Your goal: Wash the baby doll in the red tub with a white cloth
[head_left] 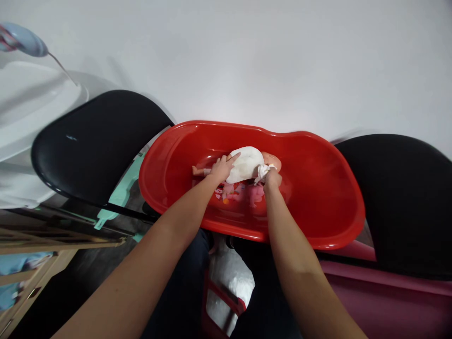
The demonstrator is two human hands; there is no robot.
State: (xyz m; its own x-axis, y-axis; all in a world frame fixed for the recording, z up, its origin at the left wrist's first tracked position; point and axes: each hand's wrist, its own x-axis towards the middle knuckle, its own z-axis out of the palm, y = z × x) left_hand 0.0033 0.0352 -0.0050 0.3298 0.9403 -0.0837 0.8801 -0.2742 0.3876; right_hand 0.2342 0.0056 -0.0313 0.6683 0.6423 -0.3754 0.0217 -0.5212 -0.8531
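A baby doll (272, 161) lies in the bottom of a red plastic tub (318, 188). Its head is at the right end, and a small leg (199, 171) pokes out at the left end. A white cloth (244, 165) covers its middle. The left hand (222, 168) lies on the cloth with its fingers (233, 158) open and spread, not holding anything. The right hand (272, 180) is next to the doll's head, and its fingers (271, 176) are curled tight around a bunched bit of the cloth. Pink cartoon pictures (240, 193) are on the tub floor under the doll. The tub sits across two black chair seats (99, 146) (399, 202). A big white basin (31, 103) is at the top left, past one seat. A wooden shelf (42, 245) is at the bottom left. The person's dark pants (180, 287) show below the tub, with a white bag (229, 282) between the knees.
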